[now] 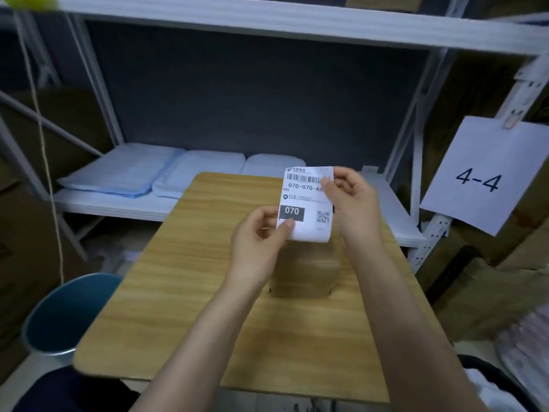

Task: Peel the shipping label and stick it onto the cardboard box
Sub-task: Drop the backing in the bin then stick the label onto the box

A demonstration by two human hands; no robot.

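Observation:
A white shipping label (306, 203) with a barcode, "070-070" text and a QR code is held upright in the air above the table. My left hand (261, 242) pinches its lower left corner. My right hand (353, 200) pinches its upper right edge near the barcode. Below the label, a small brown cardboard box (303, 272) sits on the wooden table (166, 292), partly hidden behind my left wrist. Whether the backing has come apart from the label I cannot tell.
A blue bin (62, 316) stands on the floor left of the table. Behind the table, a white metal shelf (118, 203) holds folded light-blue packs (124, 173). A "4-4" paper sign (481, 176) hangs at right, with cardboard boxes (490, 286) stacked below it.

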